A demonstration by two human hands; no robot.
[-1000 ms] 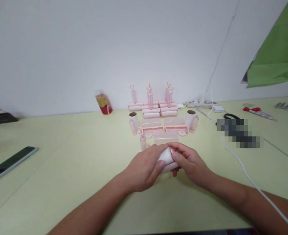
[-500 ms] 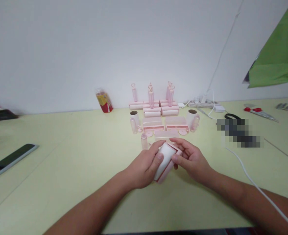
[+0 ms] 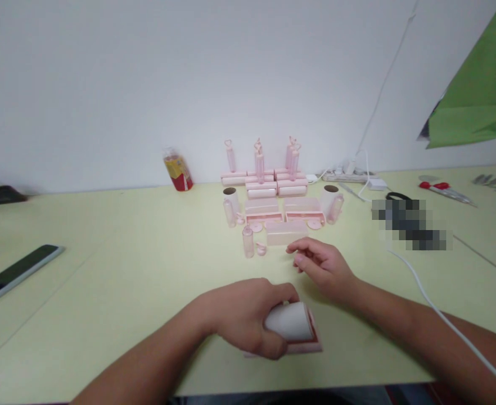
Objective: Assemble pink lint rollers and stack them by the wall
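Observation:
My left hand (image 3: 248, 318) is closed around a white roll in a pink holder (image 3: 293, 329), held low near the table's front edge. My right hand (image 3: 321, 264) hovers just beyond it with loosely curled, parted fingers and nothing in them. It is nearest to a pale pink rectangular cover (image 3: 285, 232). A small pink tube (image 3: 247, 242) and a pink cap (image 3: 261, 249) stand to the left of that cover.
More pink parts, white rolls (image 3: 328, 199) and finished pink rollers (image 3: 258, 169) stand in rows at the back centre. A red and yellow bottle (image 3: 177, 169), a phone (image 3: 14, 274), red-handled scissors (image 3: 446, 190), a power strip (image 3: 347, 177) and a white cable (image 3: 437, 306) lie around.
My left hand has pulled the roll and its pink holder back toward the front edge. My right hand has let go of it and stayed further out.

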